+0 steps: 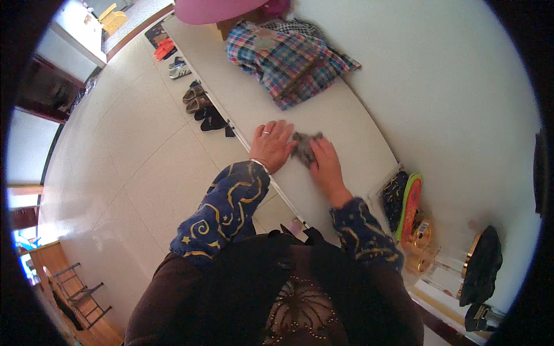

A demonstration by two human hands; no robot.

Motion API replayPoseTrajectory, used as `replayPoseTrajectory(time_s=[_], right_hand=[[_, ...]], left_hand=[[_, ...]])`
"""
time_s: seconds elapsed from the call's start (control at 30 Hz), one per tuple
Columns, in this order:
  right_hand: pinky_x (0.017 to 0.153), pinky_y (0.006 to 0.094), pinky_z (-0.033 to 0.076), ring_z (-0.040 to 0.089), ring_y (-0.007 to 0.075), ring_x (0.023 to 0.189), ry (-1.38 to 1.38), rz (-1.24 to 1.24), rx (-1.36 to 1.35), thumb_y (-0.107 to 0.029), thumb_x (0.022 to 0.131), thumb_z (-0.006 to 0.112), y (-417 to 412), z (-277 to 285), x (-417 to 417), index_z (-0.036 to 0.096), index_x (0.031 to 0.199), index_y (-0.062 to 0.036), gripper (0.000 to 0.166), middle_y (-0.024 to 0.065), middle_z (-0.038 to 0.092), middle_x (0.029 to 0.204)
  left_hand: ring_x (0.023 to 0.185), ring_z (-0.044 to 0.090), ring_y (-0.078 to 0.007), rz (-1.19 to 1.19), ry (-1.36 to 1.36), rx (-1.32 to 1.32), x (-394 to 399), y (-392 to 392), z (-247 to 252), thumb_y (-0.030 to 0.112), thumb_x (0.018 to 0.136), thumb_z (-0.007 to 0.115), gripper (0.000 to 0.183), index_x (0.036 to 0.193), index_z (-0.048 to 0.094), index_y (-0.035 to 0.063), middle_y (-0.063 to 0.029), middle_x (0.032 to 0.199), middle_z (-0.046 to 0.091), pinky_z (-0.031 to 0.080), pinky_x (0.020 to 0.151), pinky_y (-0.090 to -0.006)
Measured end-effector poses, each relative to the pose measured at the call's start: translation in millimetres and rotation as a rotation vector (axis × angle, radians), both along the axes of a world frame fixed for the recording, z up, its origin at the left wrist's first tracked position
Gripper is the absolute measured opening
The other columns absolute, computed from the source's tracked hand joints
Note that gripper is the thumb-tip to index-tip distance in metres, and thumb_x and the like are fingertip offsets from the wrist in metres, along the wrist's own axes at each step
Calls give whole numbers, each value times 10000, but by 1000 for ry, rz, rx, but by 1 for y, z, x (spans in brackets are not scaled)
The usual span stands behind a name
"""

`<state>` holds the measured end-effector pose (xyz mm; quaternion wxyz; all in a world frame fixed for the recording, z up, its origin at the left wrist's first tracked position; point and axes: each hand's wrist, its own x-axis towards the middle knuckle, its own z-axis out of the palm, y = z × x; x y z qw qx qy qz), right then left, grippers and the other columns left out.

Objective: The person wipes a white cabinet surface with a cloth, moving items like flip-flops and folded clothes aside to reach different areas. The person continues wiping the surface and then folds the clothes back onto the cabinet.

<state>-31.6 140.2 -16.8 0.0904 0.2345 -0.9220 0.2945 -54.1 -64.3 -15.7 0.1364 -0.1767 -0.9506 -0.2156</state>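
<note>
A small, crumpled grey piece, perhaps cloth or fluff point(303, 149), lies on the pale top of a long bench or cabinet point(259, 99). My right hand point(326, 166) has its fingers over the right side of this piece and grips it; the fingertips are slightly blurred. Just left of it, my left hand point(272, 145) rests palm down near the bench's front edge, a ring on one finger. Its thumb is at the edge of the grey piece, and whether they touch is unclear. Blue patterned sleeve covers point(225, 207) wrap both forearms.
Plaid fabric point(285, 56) is heaped farther along the bench, before a pink rounded object point(220, 8). Several shoes point(197, 101) line the tiled floor point(143, 155) below the edge. A wall point(415, 86) bounds the right; insoles point(409, 207) and transparent containers point(422, 235) stand near my right elbow.
</note>
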Motion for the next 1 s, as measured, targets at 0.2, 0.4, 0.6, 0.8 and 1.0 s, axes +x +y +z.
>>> replayPoseTrajectory(time_s=[0.2,0.4,0.6,0.8,1.0], right_hand=[[1084,499,339,438,417,1257,-124,126,52,67,649,557,13,22,93,531,1265,-20,623,213,498,1290],[1111,469,312,414,416,1280,-131,166,77,72,653,554,-21,25,63,525,1274,-9,627,221,466,1332],[1069,454,367,468,390,1220,-30,165,36,33,671,622,-100,8,-22,551,1222,-8,556,191,510,1285],[1081,453,352,448,398,1241,-39,118,77,53,682,591,-113,-4,-35,535,1240,-5,564,204,498,1306],[1104,452,320,414,414,1280,-165,121,107,63,691,566,-81,13,31,512,1275,-9,591,222,475,1330]], left_hand=[[1222,455,-285,2,-29,27,1,0,-2,324,917,549,440,1296,505,105,-107,1303,520,337,1020,-441],[1211,454,-340,-19,-41,305,4,-10,-3,276,895,589,473,1313,484,81,-161,1306,501,327,1035,-480],[1232,448,-367,223,76,240,-1,-59,-1,284,887,588,447,1272,520,68,-179,1286,520,280,1090,-509],[1218,498,-298,124,-111,-36,-15,-93,4,255,940,506,365,1241,517,50,-119,1242,569,269,1115,-494],[1147,558,-275,-18,-136,-112,-33,-116,-5,149,911,475,421,1315,463,30,-111,1187,617,299,1115,-453]])
